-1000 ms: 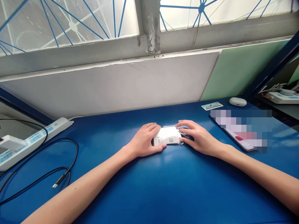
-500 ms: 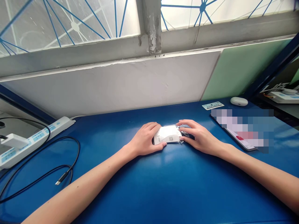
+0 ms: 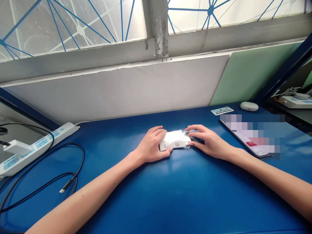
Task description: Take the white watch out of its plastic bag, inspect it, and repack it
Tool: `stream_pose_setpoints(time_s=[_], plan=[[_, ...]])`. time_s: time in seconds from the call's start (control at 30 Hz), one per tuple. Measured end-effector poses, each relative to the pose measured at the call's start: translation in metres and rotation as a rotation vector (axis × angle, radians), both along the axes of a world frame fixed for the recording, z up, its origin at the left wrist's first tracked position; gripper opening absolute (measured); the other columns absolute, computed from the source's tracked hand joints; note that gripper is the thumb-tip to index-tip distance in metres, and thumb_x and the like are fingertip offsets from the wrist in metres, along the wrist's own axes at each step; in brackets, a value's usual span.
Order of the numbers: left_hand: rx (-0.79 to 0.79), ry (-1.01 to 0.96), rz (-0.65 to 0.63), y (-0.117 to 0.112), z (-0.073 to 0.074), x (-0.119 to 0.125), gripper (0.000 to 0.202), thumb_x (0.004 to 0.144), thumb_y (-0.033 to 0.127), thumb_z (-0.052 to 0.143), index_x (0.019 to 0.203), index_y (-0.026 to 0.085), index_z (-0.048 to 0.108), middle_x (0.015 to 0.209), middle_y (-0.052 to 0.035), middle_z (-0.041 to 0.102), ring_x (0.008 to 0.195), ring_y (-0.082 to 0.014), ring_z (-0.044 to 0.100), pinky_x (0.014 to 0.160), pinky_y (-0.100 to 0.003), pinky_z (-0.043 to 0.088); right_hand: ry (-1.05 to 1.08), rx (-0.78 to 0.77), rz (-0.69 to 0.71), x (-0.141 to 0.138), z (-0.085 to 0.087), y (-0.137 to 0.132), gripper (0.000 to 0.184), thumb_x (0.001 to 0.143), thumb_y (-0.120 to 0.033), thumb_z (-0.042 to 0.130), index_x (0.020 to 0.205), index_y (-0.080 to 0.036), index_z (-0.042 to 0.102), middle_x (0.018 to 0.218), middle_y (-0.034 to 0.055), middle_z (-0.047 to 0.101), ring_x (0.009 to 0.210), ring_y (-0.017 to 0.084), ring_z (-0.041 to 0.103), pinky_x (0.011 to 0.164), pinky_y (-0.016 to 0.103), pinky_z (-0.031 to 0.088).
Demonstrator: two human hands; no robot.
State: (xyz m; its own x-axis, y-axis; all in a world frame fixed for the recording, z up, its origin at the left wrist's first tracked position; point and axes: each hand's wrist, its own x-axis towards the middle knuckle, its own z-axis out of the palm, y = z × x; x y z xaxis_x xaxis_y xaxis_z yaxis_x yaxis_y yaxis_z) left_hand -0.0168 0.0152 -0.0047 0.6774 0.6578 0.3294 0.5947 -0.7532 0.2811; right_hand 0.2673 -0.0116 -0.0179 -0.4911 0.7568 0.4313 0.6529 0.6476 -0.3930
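A small white packet (image 3: 174,140) with a printed code label lies on the blue table (image 3: 170,195), wrapped in clear plastic. My left hand (image 3: 151,146) cups its left end, fingers curled around the edge and thumb along the near side. My right hand (image 3: 209,143) grips its right end, fingers pressed on top and thumb at the near corner. Both hands rest on the table and both forearms reach in from the bottom of the view.
A white power strip (image 3: 34,148) with a plugged-in adapter and a black USB cable (image 3: 60,175) lie at the left. At the right are a blurred flat device (image 3: 251,136), a small label card (image 3: 221,110) and a white earbud case (image 3: 249,106). A wall and window stand behind.
Both hands keep hold of the packet. Its near edge has tipped up slightly and my right thumb has shifted along it. The view has drifted a little.
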Motion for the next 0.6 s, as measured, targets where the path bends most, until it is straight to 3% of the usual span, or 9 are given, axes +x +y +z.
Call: stream_pose_setpoints(time_s=[0.47, 0.6], plan=[[-0.010, -0.008, -0.012, -0.001, 0.001, 0.000, 0.052, 0.078, 0.043, 0.070, 0.118, 0.011, 0.059, 0.124, -0.0187, 0.066, 0.133, -0.0389, 0.050, 0.111, -0.054, 0.043, -0.067, -0.041, -0.008, 0.014, 0.011, 0.004, 0.022, 0.095, -0.036, 0.058, 0.106, -0.023, 0.071, 0.127, 0.0119, 0.068, 0.115, 0.029, 0.065, 0.096, 0.046, 0.056], [-0.034, -0.024, -0.024, 0.000, -0.001, 0.000, 0.053, 0.078, 0.042, 0.071, 0.120, 0.012, 0.058, 0.125, -0.0181, 0.065, 0.133, -0.0382, 0.050, 0.110, -0.053, 0.044, -0.059, -0.104, -0.032, 0.015, 0.010, 0.003, 0.033, 0.090, -0.041, 0.065, 0.117, -0.024, 0.069, 0.132, 0.0123, 0.065, 0.117, 0.031, 0.065, 0.098, 0.047, 0.056]])
